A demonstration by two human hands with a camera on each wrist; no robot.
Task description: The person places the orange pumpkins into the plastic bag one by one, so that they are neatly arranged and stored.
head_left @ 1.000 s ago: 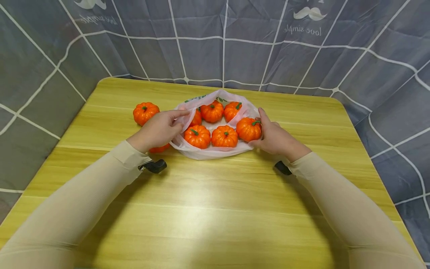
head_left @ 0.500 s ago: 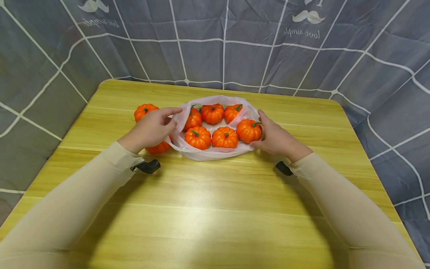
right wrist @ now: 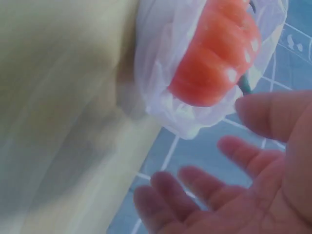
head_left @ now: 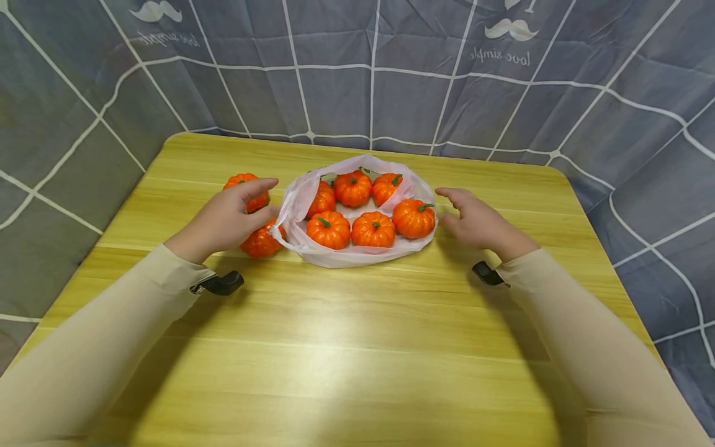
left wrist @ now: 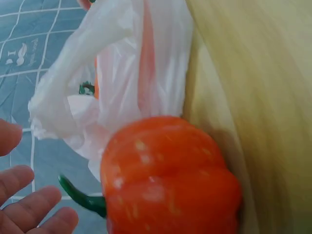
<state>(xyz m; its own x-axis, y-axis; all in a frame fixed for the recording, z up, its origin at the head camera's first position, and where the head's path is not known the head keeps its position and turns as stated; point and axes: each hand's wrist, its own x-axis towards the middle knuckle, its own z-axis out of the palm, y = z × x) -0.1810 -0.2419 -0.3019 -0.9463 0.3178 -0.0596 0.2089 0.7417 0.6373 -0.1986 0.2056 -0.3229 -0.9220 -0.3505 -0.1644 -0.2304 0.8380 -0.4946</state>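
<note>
A thin white plastic bag (head_left: pixel 357 257) lies with its mouth spread on the table, holding several small orange pumpkins (head_left: pixel 373 229) with green stems. My left hand (head_left: pixel 223 217), fingers extended, hovers left of the bag over two loose pumpkins, partly hiding both. In the left wrist view the nearer loose pumpkin (left wrist: pixel 170 180) sits against the bag's side, its stem close to my fingertips. On the other side, my right hand (head_left: pixel 477 223) is apart from the bag with its fingers spread and nothing in them. The right wrist view shows a bagged pumpkin (right wrist: pixel 214 58) at the rim.
The wooden table (head_left: pixel 346 347) extends toward me in front of the bag. A grey curtain (head_left: pixel 329 99) with white lines hangs behind its far edge and along the sides. A black strap piece (head_left: pixel 223 284) sticks out below the left sleeve, another (head_left: pixel 487 273) below the right.
My left hand has let go of the bag's left rim and moved left over the loose pumpkins. My right hand has drawn back right from the bag and the pumpkin beside it.
</note>
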